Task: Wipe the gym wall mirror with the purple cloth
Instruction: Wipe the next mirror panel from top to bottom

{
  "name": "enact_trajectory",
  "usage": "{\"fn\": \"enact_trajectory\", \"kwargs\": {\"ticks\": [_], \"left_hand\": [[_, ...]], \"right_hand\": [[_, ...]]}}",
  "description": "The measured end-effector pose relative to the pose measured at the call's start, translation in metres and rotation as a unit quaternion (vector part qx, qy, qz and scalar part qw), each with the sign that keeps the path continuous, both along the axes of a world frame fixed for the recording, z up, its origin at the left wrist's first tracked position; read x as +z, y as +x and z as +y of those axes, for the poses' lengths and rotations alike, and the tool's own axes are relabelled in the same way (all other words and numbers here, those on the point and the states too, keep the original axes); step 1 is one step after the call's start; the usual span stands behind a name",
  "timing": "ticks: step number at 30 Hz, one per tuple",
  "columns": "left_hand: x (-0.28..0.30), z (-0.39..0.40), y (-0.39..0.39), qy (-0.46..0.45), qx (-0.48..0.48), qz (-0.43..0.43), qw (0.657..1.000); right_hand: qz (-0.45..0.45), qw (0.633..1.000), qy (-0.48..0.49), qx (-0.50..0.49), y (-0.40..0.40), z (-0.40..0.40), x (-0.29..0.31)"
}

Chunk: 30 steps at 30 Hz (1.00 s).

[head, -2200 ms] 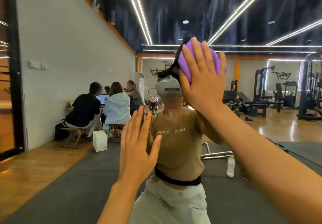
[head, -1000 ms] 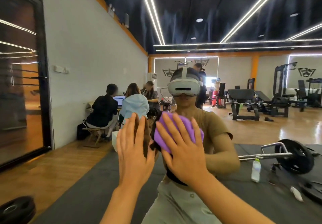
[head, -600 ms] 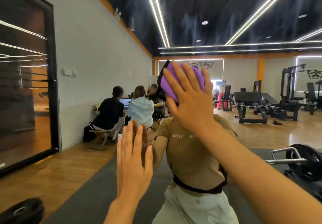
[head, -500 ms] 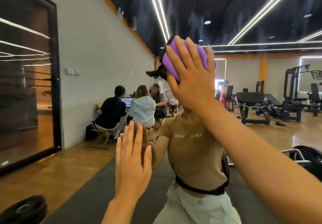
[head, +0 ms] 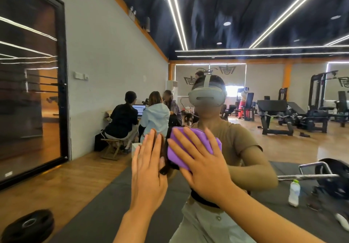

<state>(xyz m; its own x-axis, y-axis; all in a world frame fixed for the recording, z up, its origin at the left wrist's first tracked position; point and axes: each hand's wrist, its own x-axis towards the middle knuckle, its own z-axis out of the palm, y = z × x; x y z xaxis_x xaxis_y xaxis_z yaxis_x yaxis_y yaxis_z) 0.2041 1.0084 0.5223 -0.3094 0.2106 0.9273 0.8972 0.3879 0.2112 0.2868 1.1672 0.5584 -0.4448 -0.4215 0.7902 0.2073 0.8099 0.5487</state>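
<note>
Now that the right hand [head: 204, 169] has swept down from head height to chest level, fingers spread flat, it presses the purple cloth [head: 190, 144] on the wall mirror [head: 264, 148]; the left hand [head: 149, 171] braces open-palmed alongside. Another downstroke done, I'd judge, wiping continuing.

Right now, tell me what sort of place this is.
A gym, seen in a wall mirror: weight benches, a cable machine and a barbell plate on the floor mat.
</note>
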Motion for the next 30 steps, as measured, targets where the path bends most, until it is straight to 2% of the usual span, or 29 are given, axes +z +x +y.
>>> {"fn": "enact_trajectory", "kwargs": {"ticks": [3, 9, 12, 16, 24, 27, 30], "left_hand": [[0.001, -0.002, 0.0, -0.007, 0.008, -0.005, 1.0], [0.002, -0.002, 0.005, -0.017, 0.038, -0.013, 0.999], [0.002, -0.003, 0.003, -0.027, 0.039, -0.017, 0.999], [0.002, -0.005, 0.003, -0.013, 0.014, -0.022, 1.0], [-0.004, -0.004, 0.001, 0.016, -0.05, -0.036, 0.998], [-0.009, -0.004, 0.004, 0.008, -0.023, -0.032, 0.999], [-0.02, -0.004, 0.007, 0.015, -0.002, -0.037, 0.999]], "right_hand": [[-0.01, 1.0, 0.007, 0.02, 0.0, 0.001, 0.021], [0.122, 0.989, -0.082, 0.011, -0.023, -0.012, 0.137], [0.147, 0.984, -0.1, 0.031, -0.028, -0.014, 0.16], [0.132, 0.987, -0.087, 0.012, -0.023, -0.014, 0.118], [-0.028, 0.999, 0.017, -0.034, -0.001, -0.007, -0.064], [-0.062, 0.997, 0.02, -0.034, 0.005, -0.003, -0.083], [-0.079, 0.997, 0.013, -0.004, 0.008, -0.001, -0.069]]}}
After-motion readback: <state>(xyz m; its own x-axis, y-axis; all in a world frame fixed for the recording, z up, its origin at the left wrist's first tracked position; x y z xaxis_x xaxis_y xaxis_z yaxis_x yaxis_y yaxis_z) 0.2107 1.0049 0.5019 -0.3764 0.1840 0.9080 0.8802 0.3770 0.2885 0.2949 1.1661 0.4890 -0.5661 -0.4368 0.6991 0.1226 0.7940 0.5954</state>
